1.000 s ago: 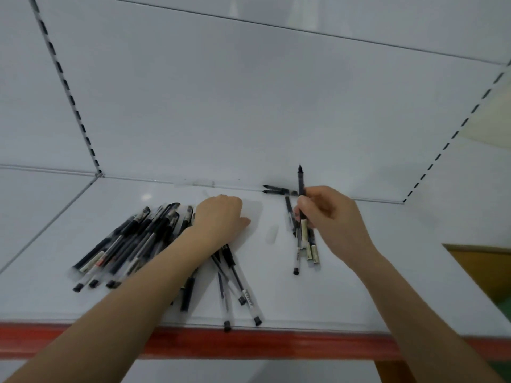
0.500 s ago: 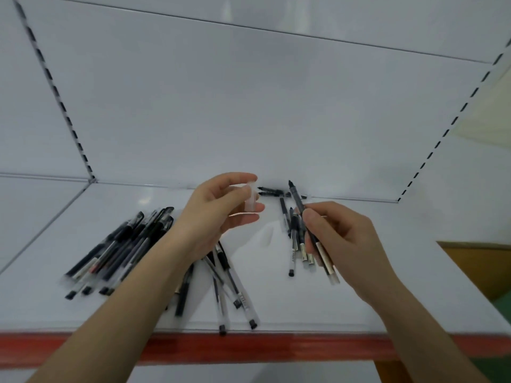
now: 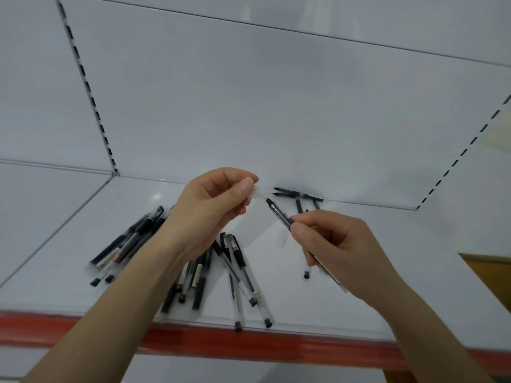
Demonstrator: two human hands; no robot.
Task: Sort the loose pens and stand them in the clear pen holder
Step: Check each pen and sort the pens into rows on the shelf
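Right hand (image 3: 329, 241) pinches pen (image 3: 279, 214) (tip near left hand's (image 3: 213, 208) clear cap (image 3: 258, 192)).

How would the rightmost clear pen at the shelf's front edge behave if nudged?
The clear pen looks slim and round, so it probably rolls easily. Its end reaches the lip of the shelf, so a nudge might drop it.

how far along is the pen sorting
Early. Done: pens lie in rough groups, a left pile, a front cluster and a back group by the wall. In hand: the right hand holds one pen, the left hand pinches a clear cap by its tip. Left: every other pen lies loose on the shelf; no holder is in view.
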